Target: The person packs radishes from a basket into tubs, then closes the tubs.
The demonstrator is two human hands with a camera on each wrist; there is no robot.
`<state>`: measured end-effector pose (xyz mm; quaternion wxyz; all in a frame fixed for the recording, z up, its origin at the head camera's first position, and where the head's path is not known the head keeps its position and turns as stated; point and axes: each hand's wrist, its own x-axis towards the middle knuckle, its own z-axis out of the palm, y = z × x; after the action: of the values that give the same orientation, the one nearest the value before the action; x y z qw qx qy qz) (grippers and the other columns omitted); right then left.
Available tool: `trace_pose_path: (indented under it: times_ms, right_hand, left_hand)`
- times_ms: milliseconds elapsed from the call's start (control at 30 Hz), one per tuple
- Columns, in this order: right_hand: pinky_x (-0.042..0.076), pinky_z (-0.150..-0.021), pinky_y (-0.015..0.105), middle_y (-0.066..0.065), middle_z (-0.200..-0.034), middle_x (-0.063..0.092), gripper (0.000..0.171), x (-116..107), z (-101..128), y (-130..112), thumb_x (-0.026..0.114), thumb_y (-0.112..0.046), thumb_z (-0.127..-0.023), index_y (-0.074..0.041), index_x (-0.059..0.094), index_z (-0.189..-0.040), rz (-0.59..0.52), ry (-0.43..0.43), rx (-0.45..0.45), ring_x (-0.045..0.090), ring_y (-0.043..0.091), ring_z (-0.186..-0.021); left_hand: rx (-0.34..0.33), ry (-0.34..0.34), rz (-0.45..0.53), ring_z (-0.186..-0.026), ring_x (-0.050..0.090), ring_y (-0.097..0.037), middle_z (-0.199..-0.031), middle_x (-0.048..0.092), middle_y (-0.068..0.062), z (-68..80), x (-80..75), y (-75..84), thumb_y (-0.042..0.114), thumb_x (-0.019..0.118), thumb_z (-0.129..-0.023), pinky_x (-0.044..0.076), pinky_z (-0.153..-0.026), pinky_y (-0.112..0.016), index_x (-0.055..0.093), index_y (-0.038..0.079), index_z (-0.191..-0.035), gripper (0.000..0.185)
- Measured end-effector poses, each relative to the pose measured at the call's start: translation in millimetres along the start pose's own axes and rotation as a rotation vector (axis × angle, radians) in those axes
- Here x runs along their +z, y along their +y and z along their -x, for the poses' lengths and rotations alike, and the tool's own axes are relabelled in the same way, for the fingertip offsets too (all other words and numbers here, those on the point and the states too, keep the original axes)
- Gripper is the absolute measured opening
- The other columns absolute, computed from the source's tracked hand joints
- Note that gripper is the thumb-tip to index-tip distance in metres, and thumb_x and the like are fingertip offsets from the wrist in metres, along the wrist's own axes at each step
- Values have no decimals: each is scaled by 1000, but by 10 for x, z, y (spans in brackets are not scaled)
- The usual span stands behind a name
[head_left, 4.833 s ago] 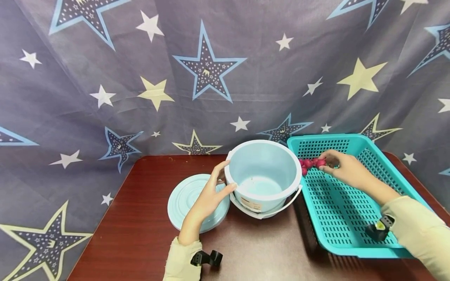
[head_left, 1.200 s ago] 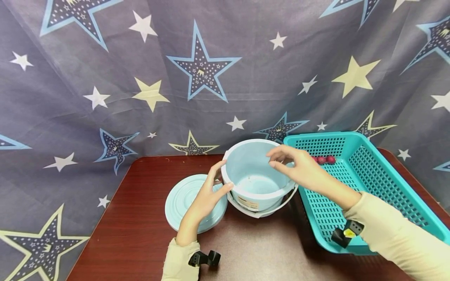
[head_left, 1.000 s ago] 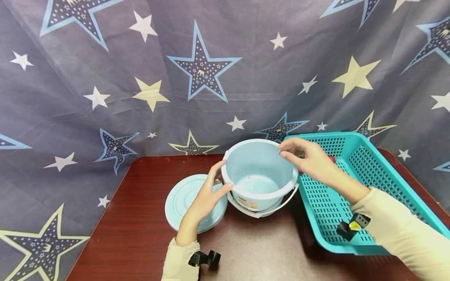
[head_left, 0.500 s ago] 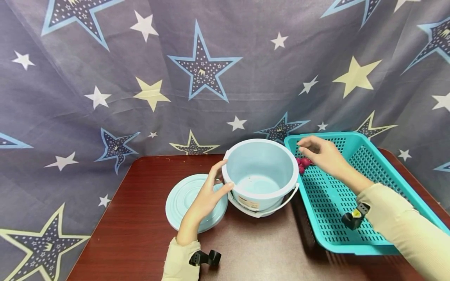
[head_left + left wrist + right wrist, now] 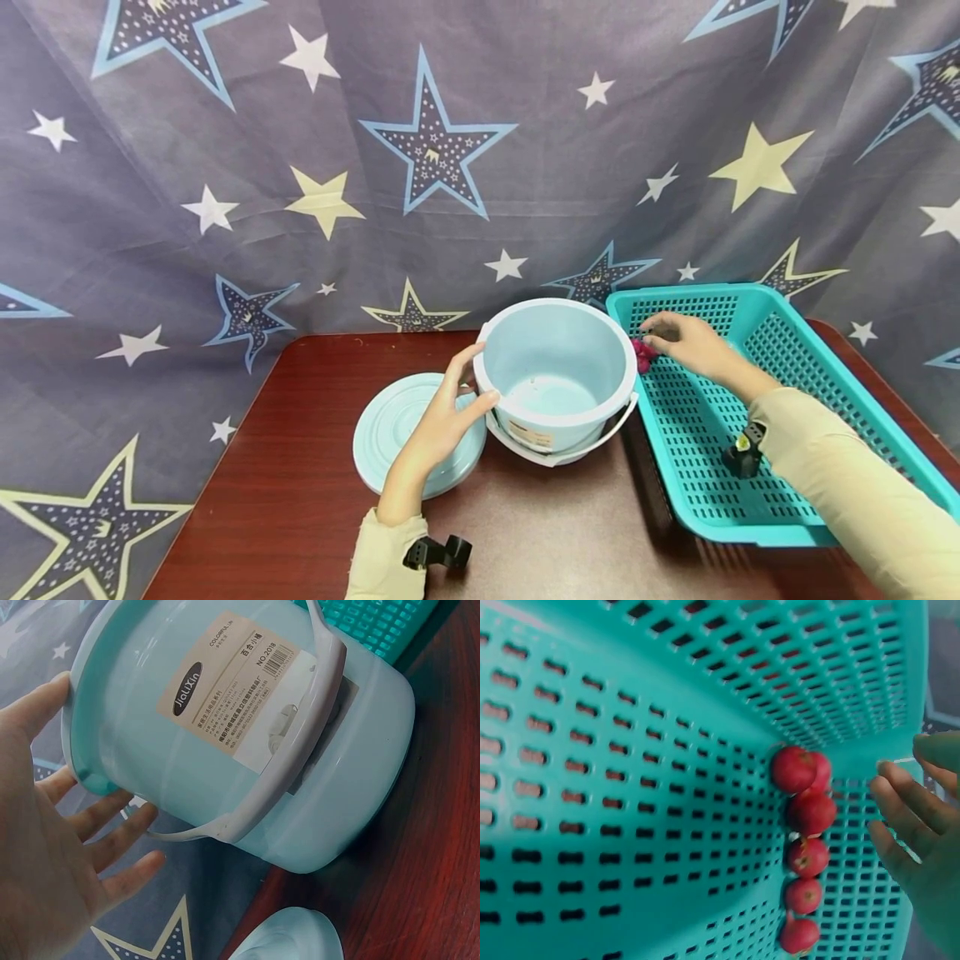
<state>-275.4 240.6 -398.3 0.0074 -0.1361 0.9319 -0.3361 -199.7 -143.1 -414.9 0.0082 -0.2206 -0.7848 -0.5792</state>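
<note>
Beside my relaxed right hand (image 5: 693, 343), red fruits (image 5: 804, 838) are lying in the basket (image 5: 780, 475); my open left hand (image 5: 442, 417) is steadying the bucket (image 5: 557, 379).

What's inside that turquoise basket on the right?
In the turquoise basket a row of small red fruits lies along its far wall, six in the right wrist view. The right hand reaches for them and hides most of them in the head view.

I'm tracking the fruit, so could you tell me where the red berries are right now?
The red berries lie in a row in the teal basket's far corner beside the pale blue bucket, with the right hand just by them.
</note>
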Motion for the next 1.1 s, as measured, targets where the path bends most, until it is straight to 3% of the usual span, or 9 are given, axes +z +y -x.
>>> trace_pose_path:
  times_ms: [400,800,1100]
  right_hand:
    - [51,-81,57,23,-108,68,25,131,-43,236,64,-15,-96,0,64,-116,108,-56,-18,64,41,-99]
    - [48,-62,41,8,-83,64,26,264,-67,305,68,-10,-91,2,63,-114,189,-78,-97,57,20,-70]
    - [43,-56,35,2,-73,58,29,317,-91,250,70,-8,-89,3,63,-115,223,-74,-90,51,16,-61]
  left_hand:
    - [-2,8,-6,-122,44,-21,-143,44,-6,10,-5,-23,23,63,-97,34,-104,-51,30,27,-153,65]
    - [3,10,-1,-122,44,-22,-143,45,-7,5,0,-22,23,63,-97,34,-104,-52,30,27,-153,65]
    - [2,-4,1,-123,43,-23,-145,43,-7,0,-10,-14,23,62,-98,33,-104,-52,29,27,-154,65]
